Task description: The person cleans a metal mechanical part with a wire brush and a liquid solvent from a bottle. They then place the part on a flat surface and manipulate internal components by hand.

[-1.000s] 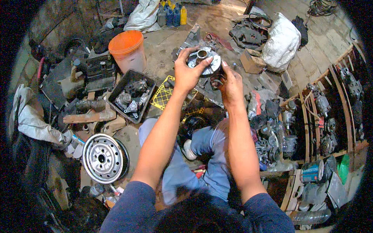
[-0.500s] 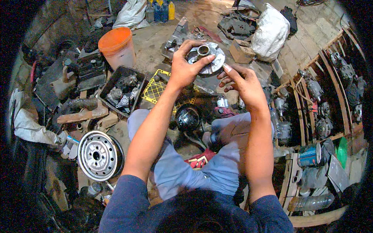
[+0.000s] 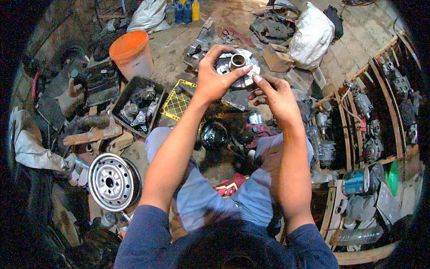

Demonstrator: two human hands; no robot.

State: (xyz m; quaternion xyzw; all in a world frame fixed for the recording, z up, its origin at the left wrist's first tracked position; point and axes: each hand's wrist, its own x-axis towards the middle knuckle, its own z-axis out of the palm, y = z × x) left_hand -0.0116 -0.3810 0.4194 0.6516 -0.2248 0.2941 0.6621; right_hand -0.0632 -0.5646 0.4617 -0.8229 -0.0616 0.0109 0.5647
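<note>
Out in front of me, my left hand [image 3: 216, 74] grips a round silver metal housing [image 3: 243, 82], fingers at its far side and thumb across its face. A hollow hub [image 3: 238, 61] stands up from the middle of that housing, its bore facing up toward me. At the near right rim, my right hand [image 3: 277, 96] has its fingers bent and closed, with a thumb or fingertip against the edge. The underside of the housing is hidden, as are some of the right fingers' contact points. Below my hands, a shiny black round object [image 3: 214, 134] sits between my knees.
To the left are a black tray [image 3: 117, 110] of metal parts, an orange-rimmed bucket [image 3: 130, 56] and a steel wheel rim [image 3: 112, 183]. A yellow crate [image 3: 175, 104] lies ahead. On the right, wooden slats [image 3: 344, 130] run beside several machine parts; a white sack [image 3: 312, 38] stands farther back.
The housing has turned slightly in my left hand, so its hub sits a little farther right and lower. My right fingers have shifted slightly left along its rim.
</note>
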